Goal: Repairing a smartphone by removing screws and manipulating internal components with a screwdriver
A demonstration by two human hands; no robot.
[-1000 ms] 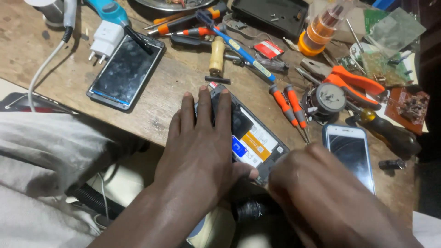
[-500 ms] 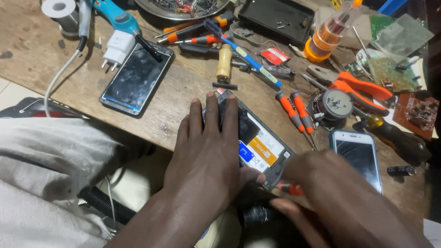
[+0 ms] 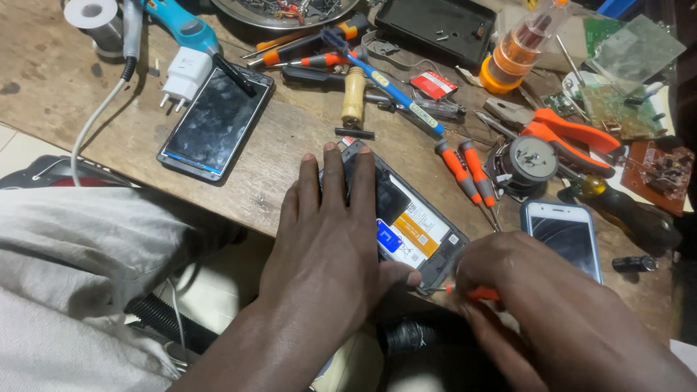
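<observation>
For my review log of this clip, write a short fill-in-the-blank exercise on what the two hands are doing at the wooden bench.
1. The left hand lies flat on the opened ____ with the exposed battery.
2. The right hand holds a small screwdriver with an ____ handle.
3. The white-framed phone lies screen ____ on the wooden bench.

Missing words: phone; orange; up

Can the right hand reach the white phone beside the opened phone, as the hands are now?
Probably yes. The right hand holds a small orange screwdriver, and the white phone lies face up just beyond its knuckles with nothing over it. The hand would likely have to free its fingers first.
</observation>
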